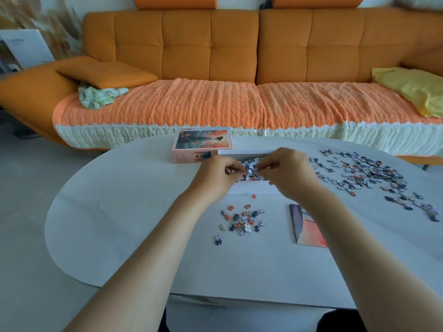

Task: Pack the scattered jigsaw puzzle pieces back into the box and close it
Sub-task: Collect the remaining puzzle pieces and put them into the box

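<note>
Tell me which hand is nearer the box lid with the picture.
Left. The left hand sits just in front of the lid, at its right corner; the right hand is farther right, over the open box.

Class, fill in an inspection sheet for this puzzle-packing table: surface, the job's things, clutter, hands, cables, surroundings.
Surface: white oval table, with pieces strewn at the centre and on the right.
Job's things: open white cardboard box tray, partly filled; pink picture-printed box lid behind it to the left; small heap of loose puzzle pieces on the near side; large scatter of loose pieces on the right.
Clutter: flat orange-toned picture print, partly hidden by the right forearm.
Hands: left hand and right hand are over the tray with fingertips bunched; whether they pinch pieces cannot be told.
Cables: nothing seen.
Surroundings: orange tufted sofa, yellow cloth, green patterned cloth.
</note>
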`<state>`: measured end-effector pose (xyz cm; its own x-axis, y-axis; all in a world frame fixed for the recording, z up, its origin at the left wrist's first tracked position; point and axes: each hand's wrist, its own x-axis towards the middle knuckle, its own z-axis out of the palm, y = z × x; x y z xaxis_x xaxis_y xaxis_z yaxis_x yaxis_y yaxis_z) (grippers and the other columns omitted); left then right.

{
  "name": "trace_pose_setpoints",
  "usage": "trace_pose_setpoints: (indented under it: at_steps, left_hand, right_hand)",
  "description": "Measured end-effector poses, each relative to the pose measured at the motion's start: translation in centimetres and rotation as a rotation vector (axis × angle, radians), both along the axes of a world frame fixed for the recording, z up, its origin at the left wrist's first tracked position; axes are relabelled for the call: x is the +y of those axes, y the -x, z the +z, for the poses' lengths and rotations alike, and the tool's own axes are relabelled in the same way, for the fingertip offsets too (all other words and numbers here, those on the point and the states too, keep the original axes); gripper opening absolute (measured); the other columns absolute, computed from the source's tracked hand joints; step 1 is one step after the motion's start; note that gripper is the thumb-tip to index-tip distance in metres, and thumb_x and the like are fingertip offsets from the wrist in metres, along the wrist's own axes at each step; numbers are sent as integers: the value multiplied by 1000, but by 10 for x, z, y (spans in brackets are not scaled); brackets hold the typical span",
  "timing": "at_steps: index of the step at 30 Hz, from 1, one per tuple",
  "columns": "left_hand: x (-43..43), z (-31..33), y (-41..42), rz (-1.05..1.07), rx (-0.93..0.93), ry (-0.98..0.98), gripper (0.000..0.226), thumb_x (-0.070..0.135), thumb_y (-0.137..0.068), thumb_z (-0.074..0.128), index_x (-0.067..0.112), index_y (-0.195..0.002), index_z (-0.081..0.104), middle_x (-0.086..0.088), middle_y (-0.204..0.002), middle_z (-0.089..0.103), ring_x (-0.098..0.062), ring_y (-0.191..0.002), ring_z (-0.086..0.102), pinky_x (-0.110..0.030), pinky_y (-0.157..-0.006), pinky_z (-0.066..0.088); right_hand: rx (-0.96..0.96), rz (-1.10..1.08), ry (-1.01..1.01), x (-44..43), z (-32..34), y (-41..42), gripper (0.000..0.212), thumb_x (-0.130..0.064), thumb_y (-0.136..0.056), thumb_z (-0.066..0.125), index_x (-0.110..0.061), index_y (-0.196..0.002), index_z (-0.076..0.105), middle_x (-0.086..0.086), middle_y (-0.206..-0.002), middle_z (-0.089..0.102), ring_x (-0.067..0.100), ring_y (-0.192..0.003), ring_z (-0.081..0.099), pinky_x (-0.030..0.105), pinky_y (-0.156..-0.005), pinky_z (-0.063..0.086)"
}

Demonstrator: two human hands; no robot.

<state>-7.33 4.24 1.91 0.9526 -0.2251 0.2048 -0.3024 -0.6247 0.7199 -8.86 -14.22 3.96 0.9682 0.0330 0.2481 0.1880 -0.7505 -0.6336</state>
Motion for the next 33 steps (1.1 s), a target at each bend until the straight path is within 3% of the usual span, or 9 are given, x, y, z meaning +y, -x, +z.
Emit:
trace_pose_setpoints:
  at_steps: [3,9,14,17,19,21,25,28,33]
  left_hand:
    - [-10,-4,-16,45,-85,-14,18,16,-89,68,19,-106,73,5,-100,70,1,-77,56,-5,-65,38]
    - [-19,-3,-25,-121,-70,-153,24,19,-100,51,15,-115,70,1,-102,60,-13,-89,56,-28,-77,41]
    - [-7,-9,-22,-131,-132,-323,28,19,-95,48,23,-115,67,6,-111,61,-14,-89,58,-31,-80,45]
    - [0,-14,-18,-174,-116,-486,28,30,-93,45,23,-108,68,5,-107,63,-22,-102,57,-36,-97,38]
    - [3,-13,-14,-154,-126,-542,34,35,-97,46,22,-123,64,7,-131,57,-20,-122,49,-34,-109,23]
    - [4,-11,-10,-116,-158,-534,42,37,-97,49,22,-136,56,7,-146,45,-19,-133,39,-33,-112,18]
    - [3,-14,-8,-176,-128,-613,51,47,-94,47,26,-140,50,9,-149,39,-15,-134,35,-35,-115,13]
    - [1,-16,-9,-182,-130,-734,58,53,-95,42,26,-145,42,6,-154,34,-16,-139,31,-38,-117,7]
    - [4,-18,-9,-143,-197,-645,64,49,-95,48,25,-151,30,6,-158,25,-18,-143,22,-38,-116,13]
  right_hand:
    - [-122,-47,28,0,-9,-14,10,-12,-83,71,-16,-91,76,3,-91,64,18,-79,61,16,-66,39]
    - [-45,60,148,-2,-20,-20,32,-7,-95,51,-20,-118,69,5,-116,64,24,-104,58,21,-79,37]
    - [-2,175,198,-2,-21,-14,35,-17,-93,46,-33,-117,66,-3,-107,68,21,-92,62,32,-75,50]
    - [160,281,385,3,-32,-11,41,-36,-95,42,-35,-134,52,-12,-136,55,15,-119,54,30,-99,41]
    - [175,212,546,3,-35,-13,49,-48,-96,35,-33,-142,43,-16,-150,37,10,-135,38,35,-112,29]
    - [166,159,547,2,-33,-13,51,-51,-97,34,-28,-142,45,-15,-152,34,10,-138,35,37,-115,27]
    - [97,212,474,3,-33,-9,48,-45,-96,41,-28,-140,47,-10,-154,33,11,-139,33,36,-115,26]
    - [156,235,544,4,-37,-10,52,-49,-96,38,-32,-145,39,-14,-155,29,7,-141,28,36,-118,20]
    - [73,192,462,-1,-38,-12,44,-38,-98,43,-25,-138,51,-8,-153,35,12,-141,31,40,-116,25]
